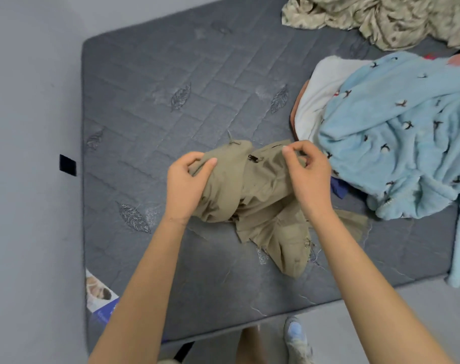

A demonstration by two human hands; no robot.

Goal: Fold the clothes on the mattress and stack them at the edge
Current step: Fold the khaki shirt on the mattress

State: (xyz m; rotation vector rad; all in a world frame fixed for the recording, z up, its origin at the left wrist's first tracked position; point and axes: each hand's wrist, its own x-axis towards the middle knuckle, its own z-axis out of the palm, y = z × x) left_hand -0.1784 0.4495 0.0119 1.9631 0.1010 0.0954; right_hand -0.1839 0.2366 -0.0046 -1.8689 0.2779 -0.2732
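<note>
head view, looking down: saw a crumpled khaki garment [263, 195] near the middle of the grey mattress [171, 74]. gripped at its left bunch by the left hand [186, 185], fingers curled into the cloth; pinched at its upper edge by the right hand [310, 177], thumb against fingertips. bordered on the right by a pale blue fleece [402, 132] heaped over a white cloth [318, 101]; beyond those, a rumpled beige sheet [381, 19].

Between the left hand [186, 185] and the right hand [310, 179], the khaki garment [260, 185] is thin, matt woven cloth. Under them the grey mattress [171, 74] is quilted fabric. Right of them, the blue blanket [396, 143] looks fluffy.
</note>
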